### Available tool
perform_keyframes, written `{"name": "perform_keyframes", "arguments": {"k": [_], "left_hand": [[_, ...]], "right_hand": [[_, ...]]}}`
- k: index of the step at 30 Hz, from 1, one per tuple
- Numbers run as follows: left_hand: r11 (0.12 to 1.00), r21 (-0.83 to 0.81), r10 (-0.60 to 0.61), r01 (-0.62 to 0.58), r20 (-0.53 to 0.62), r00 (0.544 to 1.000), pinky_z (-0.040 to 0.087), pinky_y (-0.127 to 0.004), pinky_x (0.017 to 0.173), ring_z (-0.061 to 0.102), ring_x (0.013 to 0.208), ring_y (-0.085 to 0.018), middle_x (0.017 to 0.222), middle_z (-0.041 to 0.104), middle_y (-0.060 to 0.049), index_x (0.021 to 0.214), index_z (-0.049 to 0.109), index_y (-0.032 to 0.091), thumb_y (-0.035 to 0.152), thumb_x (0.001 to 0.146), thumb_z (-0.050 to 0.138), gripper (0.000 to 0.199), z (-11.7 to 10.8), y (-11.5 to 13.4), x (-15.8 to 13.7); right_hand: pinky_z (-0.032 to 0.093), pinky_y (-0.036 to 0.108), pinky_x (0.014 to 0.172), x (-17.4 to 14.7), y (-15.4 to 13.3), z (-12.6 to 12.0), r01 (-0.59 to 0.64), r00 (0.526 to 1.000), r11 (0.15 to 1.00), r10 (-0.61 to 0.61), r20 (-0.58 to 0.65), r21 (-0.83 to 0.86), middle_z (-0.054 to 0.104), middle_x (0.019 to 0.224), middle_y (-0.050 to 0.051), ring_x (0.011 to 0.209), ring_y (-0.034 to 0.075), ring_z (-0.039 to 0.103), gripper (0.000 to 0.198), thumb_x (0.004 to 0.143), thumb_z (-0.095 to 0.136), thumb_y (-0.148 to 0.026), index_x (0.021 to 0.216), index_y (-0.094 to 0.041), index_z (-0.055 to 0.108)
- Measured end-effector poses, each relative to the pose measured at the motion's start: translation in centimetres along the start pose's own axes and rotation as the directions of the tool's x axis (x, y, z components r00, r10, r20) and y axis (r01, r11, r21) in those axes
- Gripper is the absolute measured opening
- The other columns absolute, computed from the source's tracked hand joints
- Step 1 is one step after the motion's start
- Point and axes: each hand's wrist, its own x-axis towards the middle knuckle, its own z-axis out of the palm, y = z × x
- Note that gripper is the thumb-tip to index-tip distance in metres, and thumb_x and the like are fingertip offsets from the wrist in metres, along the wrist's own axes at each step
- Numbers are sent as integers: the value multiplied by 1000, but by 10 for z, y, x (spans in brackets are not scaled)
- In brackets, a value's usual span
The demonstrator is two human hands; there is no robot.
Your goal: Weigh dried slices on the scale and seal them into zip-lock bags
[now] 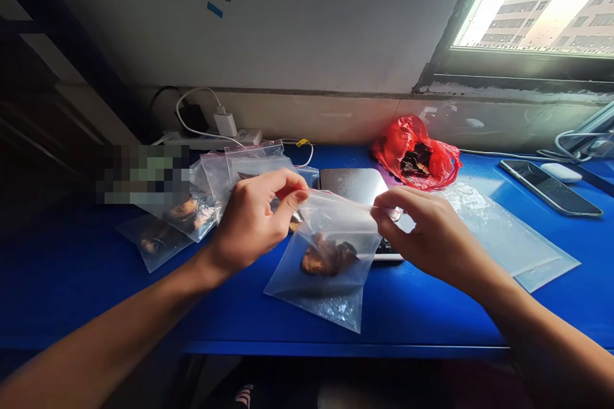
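Observation:
A clear zip bag (330, 300) hangs between my two hands, with dark brown dried pieces (323, 257) inside it. My left hand (261, 211) pinches the bag's top edge near its left corner. At the other corner my right hand (417, 217) pinches the same edge, thumb against fingers. Behind the bag sits a digital scale (355, 180) with a silver plate, partly covered by the bag and my right hand. Several filled zip bags (185, 208) lie overlapping to the left of my left hand.
A red plastic bag (407, 131) stands open by the wall with dark dried pieces in it. Flat clear bags (503, 236) lie at the right, near a phone (549, 186) and a white case (560, 172). A white charger (224, 123) and power strip are at the back left of the blue table (432, 319).

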Motion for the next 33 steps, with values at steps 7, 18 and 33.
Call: {"name": "perform_keyframes", "arguments": {"k": [7,18,33], "left_hand": [[996,-48,-79,74,-113,990,46,-25,63,62,72,-15,78,68,1,85,65,19,29,87,61,11,-22,-16,10],[895,-272,-440,355,-396,806,42,-22,48,53,50,-8,76,60,6,97,49,22,27,92,56,11,-68,-76,58],[956,203,-66,209,-549,833,53,-43,86,58,102,-23,123,49,-12,109,34,20,19,76,69,48,-70,-118,50]], "right_hand": [[44,25,56,3,18,-15,-67,995,998,68,-76,12,68,71,1,60,13,59,9,79,54,-19,72,-20,60],[47,29,63,21,147,-34,-411,902,911,410,-138,18,73,84,12,67,16,64,19,85,54,-23,87,-14,71],[53,36,83,81,202,16,-336,916,871,390,89,-359,67,103,7,91,16,64,22,94,58,-35,101,-15,65]]}}
